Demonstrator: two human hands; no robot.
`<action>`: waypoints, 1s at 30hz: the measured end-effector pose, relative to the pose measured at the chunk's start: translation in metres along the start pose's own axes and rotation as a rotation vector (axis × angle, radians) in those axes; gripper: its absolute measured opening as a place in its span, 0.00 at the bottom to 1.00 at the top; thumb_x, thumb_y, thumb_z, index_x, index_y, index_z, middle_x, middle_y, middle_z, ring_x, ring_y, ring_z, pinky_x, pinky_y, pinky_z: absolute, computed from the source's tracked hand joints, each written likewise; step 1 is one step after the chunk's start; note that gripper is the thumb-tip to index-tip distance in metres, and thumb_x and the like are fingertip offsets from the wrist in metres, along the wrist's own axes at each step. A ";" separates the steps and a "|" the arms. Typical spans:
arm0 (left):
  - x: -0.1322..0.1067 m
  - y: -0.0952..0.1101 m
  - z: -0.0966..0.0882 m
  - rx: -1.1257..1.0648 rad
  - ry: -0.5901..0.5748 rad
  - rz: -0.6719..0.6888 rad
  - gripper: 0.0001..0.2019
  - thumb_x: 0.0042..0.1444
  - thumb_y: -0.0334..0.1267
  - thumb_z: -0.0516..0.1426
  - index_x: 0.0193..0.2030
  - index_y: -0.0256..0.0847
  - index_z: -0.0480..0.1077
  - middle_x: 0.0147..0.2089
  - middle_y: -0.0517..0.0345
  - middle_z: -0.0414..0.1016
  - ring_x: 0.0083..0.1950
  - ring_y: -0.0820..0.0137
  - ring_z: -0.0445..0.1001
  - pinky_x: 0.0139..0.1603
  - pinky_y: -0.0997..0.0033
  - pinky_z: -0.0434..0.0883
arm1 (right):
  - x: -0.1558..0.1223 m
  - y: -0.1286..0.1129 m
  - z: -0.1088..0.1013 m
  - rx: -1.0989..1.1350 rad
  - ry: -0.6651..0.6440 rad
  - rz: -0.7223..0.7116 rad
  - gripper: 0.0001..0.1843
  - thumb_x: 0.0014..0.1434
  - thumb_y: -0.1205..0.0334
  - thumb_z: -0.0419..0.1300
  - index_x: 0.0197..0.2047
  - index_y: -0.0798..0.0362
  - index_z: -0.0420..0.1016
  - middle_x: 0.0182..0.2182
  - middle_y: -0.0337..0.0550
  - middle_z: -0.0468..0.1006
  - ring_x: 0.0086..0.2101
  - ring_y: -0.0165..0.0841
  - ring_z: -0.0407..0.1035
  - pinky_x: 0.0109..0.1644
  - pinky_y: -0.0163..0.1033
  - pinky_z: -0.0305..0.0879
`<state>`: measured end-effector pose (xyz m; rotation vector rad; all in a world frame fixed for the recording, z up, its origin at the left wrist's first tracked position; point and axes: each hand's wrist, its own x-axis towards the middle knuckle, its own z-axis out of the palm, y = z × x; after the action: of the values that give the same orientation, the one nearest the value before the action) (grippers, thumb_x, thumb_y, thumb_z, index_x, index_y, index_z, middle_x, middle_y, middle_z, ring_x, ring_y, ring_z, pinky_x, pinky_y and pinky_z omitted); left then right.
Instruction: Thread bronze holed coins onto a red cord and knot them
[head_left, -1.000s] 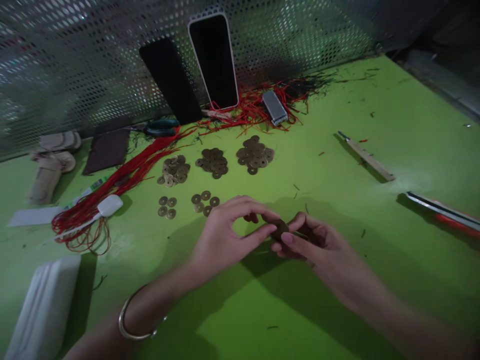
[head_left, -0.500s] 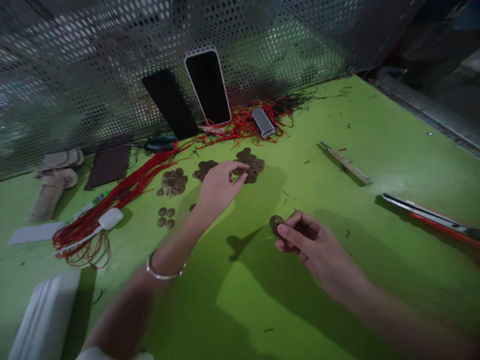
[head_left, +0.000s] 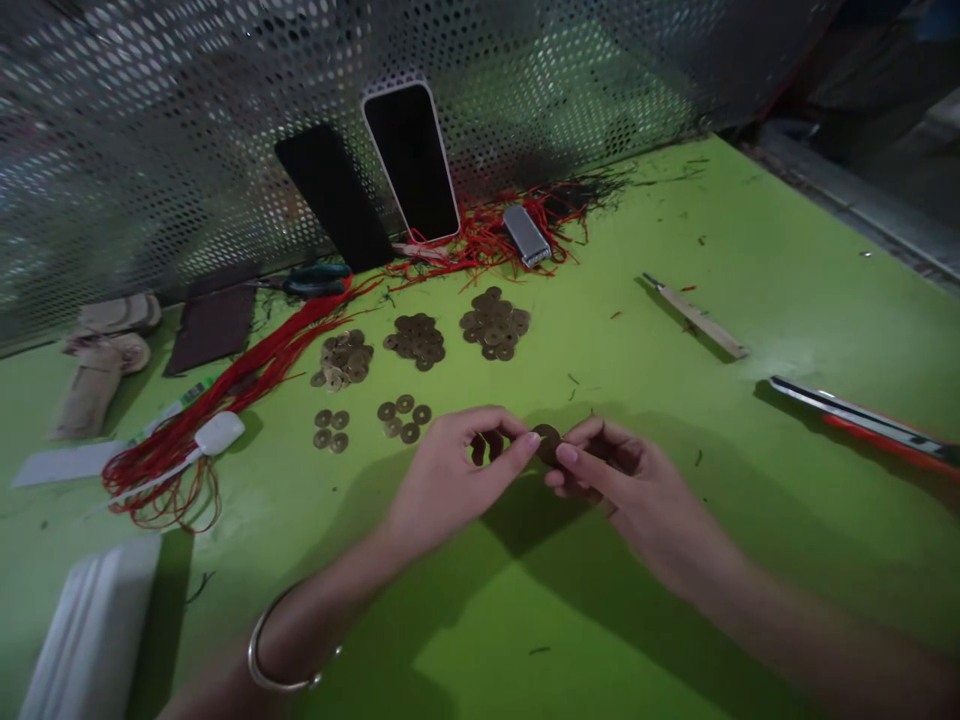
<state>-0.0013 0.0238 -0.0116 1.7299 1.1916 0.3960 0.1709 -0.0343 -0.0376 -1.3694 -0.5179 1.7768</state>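
Observation:
In front of me, my right hand [head_left: 619,470] pinches a round brass-coloured coin [head_left: 547,441] with a central hole between thumb and fingers. The fingertips of my left hand [head_left: 469,465] close together at the coin's left edge; whether a second coin is between them is hard to make out. Beyond the hands lie three piles of the same coins: a left pile [head_left: 343,360], a middle pile [head_left: 416,340] and a right pile [head_left: 495,322]. Nearer to me are two small flat groups, a left group [head_left: 331,430] and a ring-like group [head_left: 403,416] just past my left hand.
Red cords [head_left: 262,370] stretch across the left with a white plug-like piece [head_left: 219,433]. Two phones, one black [head_left: 334,195] and one white-edged [head_left: 414,160], lean on the perforated metal panel [head_left: 525,90]. On the right lie a thin-bladed tool [head_left: 694,315] and a utility knife [head_left: 862,415].
My left hand has come back from the right coin pile toward me and now meets my right hand at the coin. The right hand stays nearly in place, still pinching it.

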 end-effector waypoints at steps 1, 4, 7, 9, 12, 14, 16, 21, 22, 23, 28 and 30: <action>0.000 -0.001 0.000 -0.013 0.004 0.001 0.09 0.57 0.41 0.56 0.33 0.40 0.74 0.29 0.62 0.75 0.30 0.74 0.69 0.29 0.72 0.65 | 0.000 0.000 0.000 0.013 -0.001 0.001 0.13 0.47 0.54 0.68 0.33 0.51 0.73 0.32 0.37 0.78 0.32 0.29 0.74 0.40 0.37 0.74; 0.000 -0.002 0.000 -0.030 0.021 0.027 0.09 0.57 0.41 0.56 0.33 0.40 0.75 0.29 0.61 0.76 0.30 0.74 0.70 0.30 0.72 0.66 | -0.001 -0.001 0.000 0.042 -0.020 0.002 0.12 0.47 0.55 0.68 0.33 0.51 0.73 0.32 0.36 0.77 0.32 0.28 0.74 0.41 0.36 0.74; 0.000 -0.002 0.001 -0.088 0.054 0.054 0.07 0.56 0.39 0.57 0.37 0.41 0.75 0.32 0.60 0.77 0.32 0.74 0.71 0.31 0.73 0.68 | -0.002 -0.001 0.001 0.038 -0.026 -0.010 0.12 0.48 0.55 0.68 0.32 0.51 0.73 0.31 0.36 0.77 0.32 0.28 0.73 0.40 0.36 0.74; 0.000 -0.002 0.001 -0.177 0.064 0.066 0.05 0.55 0.36 0.58 0.38 0.41 0.74 0.33 0.60 0.77 0.32 0.74 0.72 0.31 0.74 0.68 | -0.003 -0.002 0.001 0.023 -0.034 -0.013 0.11 0.49 0.55 0.67 0.32 0.51 0.73 0.31 0.36 0.77 0.32 0.28 0.73 0.39 0.35 0.74; 0.002 -0.005 0.005 -0.338 0.024 0.069 0.04 0.55 0.34 0.58 0.36 0.41 0.73 0.32 0.60 0.75 0.31 0.76 0.72 0.31 0.76 0.70 | -0.004 -0.003 0.002 0.000 -0.040 -0.019 0.10 0.49 0.55 0.67 0.32 0.50 0.73 0.31 0.36 0.77 0.32 0.28 0.73 0.39 0.35 0.74; 0.002 -0.009 0.009 -0.425 -0.018 0.038 0.04 0.55 0.35 0.58 0.36 0.40 0.73 0.32 0.59 0.75 0.31 0.76 0.72 0.31 0.75 0.71 | -0.004 -0.003 0.002 -0.024 -0.025 -0.021 0.11 0.49 0.55 0.67 0.33 0.51 0.73 0.31 0.36 0.77 0.32 0.28 0.73 0.39 0.36 0.74; 0.001 -0.014 0.013 -0.491 -0.048 -0.001 0.05 0.56 0.36 0.57 0.38 0.41 0.74 0.34 0.58 0.76 0.32 0.76 0.73 0.33 0.75 0.72 | -0.004 -0.002 0.001 -0.041 -0.004 -0.024 0.11 0.48 0.55 0.68 0.33 0.51 0.73 0.31 0.37 0.77 0.32 0.28 0.73 0.39 0.36 0.74; 0.000 -0.016 0.019 -0.684 -0.133 -0.042 0.08 0.55 0.39 0.59 0.42 0.44 0.76 0.41 0.55 0.79 0.38 0.74 0.76 0.40 0.72 0.75 | -0.003 -0.002 0.001 -0.020 0.026 -0.050 0.12 0.48 0.55 0.68 0.33 0.50 0.72 0.31 0.35 0.77 0.31 0.27 0.72 0.37 0.33 0.73; 0.000 -0.015 0.019 -0.710 -0.151 -0.039 0.09 0.54 0.38 0.60 0.42 0.44 0.76 0.42 0.55 0.79 0.39 0.73 0.77 0.42 0.70 0.75 | -0.003 -0.002 0.000 -0.011 0.026 -0.053 0.12 0.48 0.55 0.68 0.33 0.50 0.72 0.31 0.34 0.77 0.32 0.27 0.72 0.37 0.32 0.73; 0.000 -0.014 0.019 -0.721 -0.158 -0.035 0.10 0.52 0.37 0.61 0.43 0.44 0.76 0.42 0.55 0.79 0.40 0.73 0.77 0.44 0.68 0.75 | -0.003 -0.002 0.000 -0.001 0.027 -0.055 0.12 0.48 0.56 0.68 0.33 0.50 0.72 0.32 0.34 0.76 0.32 0.27 0.72 0.37 0.33 0.73; 0.001 -0.014 0.019 -0.665 -0.030 -0.050 0.14 0.47 0.35 0.64 0.43 0.44 0.76 0.38 0.57 0.79 0.38 0.74 0.77 0.43 0.69 0.76 | -0.002 -0.002 0.000 0.055 0.037 -0.025 0.13 0.48 0.56 0.68 0.33 0.51 0.71 0.33 0.35 0.76 0.32 0.28 0.72 0.39 0.34 0.74; 0.001 -0.016 0.018 -0.674 0.024 -0.060 0.13 0.47 0.35 0.65 0.42 0.43 0.76 0.37 0.58 0.78 0.38 0.74 0.77 0.43 0.70 0.76 | -0.002 -0.002 -0.001 0.070 0.046 -0.011 0.13 0.48 0.56 0.68 0.33 0.51 0.71 0.32 0.35 0.76 0.32 0.28 0.72 0.38 0.34 0.74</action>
<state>0.0036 0.0164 -0.0339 1.1058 0.9711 0.6914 0.1722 -0.0349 -0.0354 -1.3536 -0.4341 1.7342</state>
